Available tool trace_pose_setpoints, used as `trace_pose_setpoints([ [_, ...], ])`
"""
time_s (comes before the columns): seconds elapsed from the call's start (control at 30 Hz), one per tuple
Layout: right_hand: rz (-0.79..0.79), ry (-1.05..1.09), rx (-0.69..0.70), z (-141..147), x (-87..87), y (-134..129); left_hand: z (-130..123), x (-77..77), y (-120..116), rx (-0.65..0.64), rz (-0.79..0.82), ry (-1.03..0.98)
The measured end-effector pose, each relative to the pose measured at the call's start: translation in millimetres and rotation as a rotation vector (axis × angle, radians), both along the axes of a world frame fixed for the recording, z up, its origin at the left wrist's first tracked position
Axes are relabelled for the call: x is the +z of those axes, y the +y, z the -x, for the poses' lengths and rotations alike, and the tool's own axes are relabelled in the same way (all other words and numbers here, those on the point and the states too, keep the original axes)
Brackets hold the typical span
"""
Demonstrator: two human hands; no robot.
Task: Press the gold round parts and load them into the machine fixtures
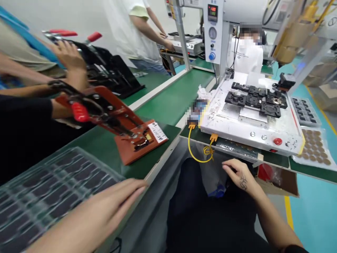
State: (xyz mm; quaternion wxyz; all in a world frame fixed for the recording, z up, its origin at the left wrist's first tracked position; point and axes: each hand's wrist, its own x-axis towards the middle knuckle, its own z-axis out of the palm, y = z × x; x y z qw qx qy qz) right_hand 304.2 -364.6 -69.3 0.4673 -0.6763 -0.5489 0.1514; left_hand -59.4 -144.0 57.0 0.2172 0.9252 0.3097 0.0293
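My left hand point(118, 202) is stretched out at the edge of the green table, its fingers straight and empty. Beside it lies a clear plastic tray point(76, 154) with dark moulded pockets. Past the fingers stands a brown toggle-clamp fixture point(126, 154) with a red-handled lever and a white label; a small part sits in its nest. My right hand point(238, 174) hovers over my lap below the bench front, loosely bent with thumb apart and nothing visible in it. Nearest to it is a white dispensing machine base point(237, 133) carrying black jig plates point(254, 100).
A co-worker's hand point(70, 56) is beside black clamps with red handles at the left. Yellow cable point(195, 154) loops from the machine front. To the right are a tray of black parts point(305, 110) and a sheet of round brown pieces point(314, 146). A cardboard box point(286, 182) is beneath.
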Motion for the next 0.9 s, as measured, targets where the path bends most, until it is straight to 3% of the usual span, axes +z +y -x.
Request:
trace_pose_setpoints([
  [0.1,-0.052,-0.083,-0.201,-22,5.1,-26,-78,9.1,-11,-0.202,-0.013,-0.108],
  [0.2,-0.099,-0.212,-0.394,-42,10.0,-42,-150,0.4,-18,-0.458,-0.010,-0.161],
  [0.33,-0.101,-0.383,-0.476,-62,8.3,-46,-239,-42.9,-28,-0.759,-0.062,-0.301],
  [0.47,-0.045,-0.484,-0.463,-68,-5.2,-42,-308,-96.8,-47,-0.911,-0.112,-0.312],
  [0.53,-0.032,-0.506,-0.452,-66,-12.9,-45,-324,-116.8,-57,-0.854,-0.146,-0.281],
  [0.63,-0.030,-0.531,-0.455,-59,-21.3,-55,-324,-134.6,-70,-0.727,-0.173,-0.264],
  [0.77,-0.010,-0.540,-0.499,-56,-24.8,-63,-303,-142.1,-82,-0.718,-0.207,-0.307],
  [0.9,0.052,-0.561,-0.471,-64,-26.2,-56,-295,-141.8,-86,-0.712,-0.222,-0.329],
])
